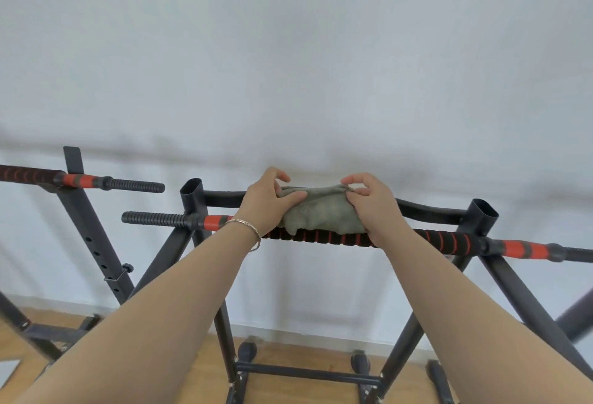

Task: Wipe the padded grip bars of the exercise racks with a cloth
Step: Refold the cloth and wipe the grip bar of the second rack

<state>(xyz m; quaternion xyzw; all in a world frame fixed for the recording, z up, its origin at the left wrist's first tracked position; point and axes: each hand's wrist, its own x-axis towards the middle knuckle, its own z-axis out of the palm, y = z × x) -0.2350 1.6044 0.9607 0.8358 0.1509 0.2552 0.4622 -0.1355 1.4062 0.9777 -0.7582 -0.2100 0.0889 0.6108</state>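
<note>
A grey-green cloth (322, 211) lies bunched over the middle of the padded grip bar (442, 241), a black foam bar with red stripes and red-orange ends on the black rack in front of me. My left hand (268, 200) pinches the cloth's left end, thumb on top of it. My right hand (372, 204) pinches the right end, with its wrist over the bar. A thin bracelet sits on my left wrist.
A curved black rear bar (426, 209) runs behind the padded one between two open uprights (191, 193). A second rack (80, 208) with its own padded bar stands at the left. White wall behind, wooden floor (288, 355) and rack feet below.
</note>
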